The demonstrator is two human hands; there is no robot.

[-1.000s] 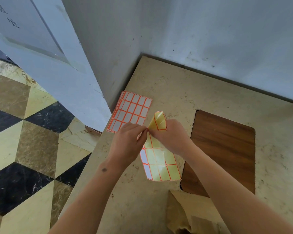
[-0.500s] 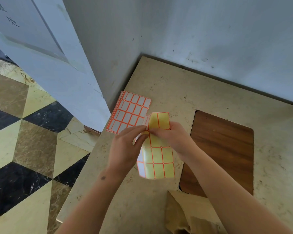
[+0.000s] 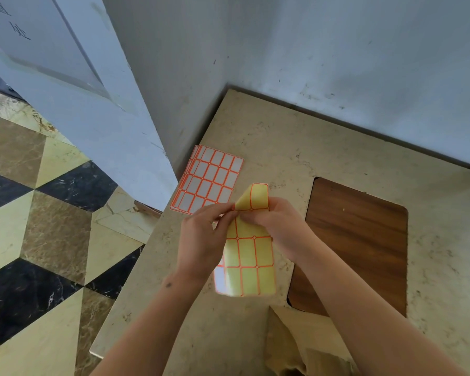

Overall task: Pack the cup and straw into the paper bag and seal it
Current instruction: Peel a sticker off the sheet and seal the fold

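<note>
Sealing is judged to be the step in hand. On the table (image 3: 323, 147) the paper bag (image 3: 310, 346) is seen at the near edge, its contents hidden. A spare stack of labels (image 3: 209, 180) lies by the wall. A yellow label sheet (image 3: 251, 264) is pinched by the left hand (image 3: 204, 240) and right hand (image 3: 280, 226), fingertips closed near its bent top. Next, one label must be peeled free.

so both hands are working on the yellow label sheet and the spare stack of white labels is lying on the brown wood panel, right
Not quite. The head view shows both the left hand and right hand pinching the yellow label sheet, but the stack of white labels lies on the beige marble tabletop by the wall corner, not on the brown wood panel, which sits apart to the right.
</note>
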